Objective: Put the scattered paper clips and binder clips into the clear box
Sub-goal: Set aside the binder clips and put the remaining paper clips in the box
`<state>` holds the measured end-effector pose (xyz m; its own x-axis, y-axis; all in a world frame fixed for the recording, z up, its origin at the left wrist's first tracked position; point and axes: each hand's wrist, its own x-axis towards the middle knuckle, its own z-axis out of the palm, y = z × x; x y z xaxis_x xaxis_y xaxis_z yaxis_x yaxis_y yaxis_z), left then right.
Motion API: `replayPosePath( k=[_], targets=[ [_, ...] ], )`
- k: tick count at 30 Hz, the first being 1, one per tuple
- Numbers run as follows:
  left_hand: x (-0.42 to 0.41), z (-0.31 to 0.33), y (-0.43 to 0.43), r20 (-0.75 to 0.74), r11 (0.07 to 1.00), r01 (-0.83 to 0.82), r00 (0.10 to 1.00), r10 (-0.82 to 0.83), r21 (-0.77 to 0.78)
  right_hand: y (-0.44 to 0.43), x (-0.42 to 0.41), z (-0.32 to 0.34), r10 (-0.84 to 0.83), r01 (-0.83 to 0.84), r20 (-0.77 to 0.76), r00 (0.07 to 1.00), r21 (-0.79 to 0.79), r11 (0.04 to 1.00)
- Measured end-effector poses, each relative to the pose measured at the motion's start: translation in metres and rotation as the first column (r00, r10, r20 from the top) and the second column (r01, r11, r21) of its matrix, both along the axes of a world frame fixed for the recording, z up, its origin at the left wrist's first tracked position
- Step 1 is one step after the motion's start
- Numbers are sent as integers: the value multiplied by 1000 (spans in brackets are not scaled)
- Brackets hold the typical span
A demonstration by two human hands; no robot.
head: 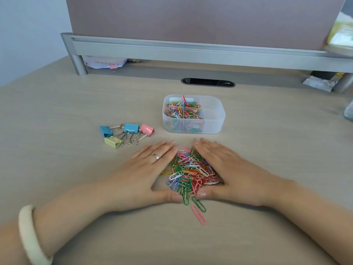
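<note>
A heap of coloured paper clips [189, 172] lies on the desk between my two hands. My left hand [150, 169] rests flat against the heap's left side, my right hand [227, 169] flat against its right side, thumbs nearly meeting at the near edge. Neither hand holds anything. A pink paper clip [198, 215] lies loose just nearer to me. Beyond the heap stands the clear box [214, 121], divided into compartments; its left compartments hold paper clips, its right one looks empty. To the left lie several binder clips [126, 133]: blue, pink, yellow.
A grey monitor shelf [191, 51] spans the back of the desk, with papers [103, 63] beneath its left end. A black cable slot [208, 81] sits behind the box. A glass object [348, 111] stands at the right edge.
</note>
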<state>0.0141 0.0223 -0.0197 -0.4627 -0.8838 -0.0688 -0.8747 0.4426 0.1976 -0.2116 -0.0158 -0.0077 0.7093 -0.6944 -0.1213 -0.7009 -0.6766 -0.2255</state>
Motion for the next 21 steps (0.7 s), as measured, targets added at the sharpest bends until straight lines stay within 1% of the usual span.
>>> replayPosePath(
  k=[2,4,8,9,13,17,21],
  targets=[
    [4,4,-4,-74,999,-18,997,16,-33,-6,-9,3,-49,51,47,998,-47,998],
    [5,7,-8,-77,995,-24,997,17,-95,-10,-14,4,-76,81,43,996,-128,988],
    [-2,9,-22,-70,981,31,997,-45,-190,-15,-4,-1,-20,31,74,997,-147,989],
    [-4,10,-27,-89,981,35,995,-52,-189,-18,-1,-1,-1,13,87,996,-139,990],
    [-7,12,-38,-200,995,30,979,-50,-98,-32,4,-3,49,-23,212,976,-124,992],
    [-12,11,-38,-214,995,-6,977,-15,-101,-33,6,-6,34,-12,276,960,-82,997],
    [-12,5,-40,-297,995,3,954,-34,-104,-31,6,-7,12,-2,313,950,-32,999]
  ],
)
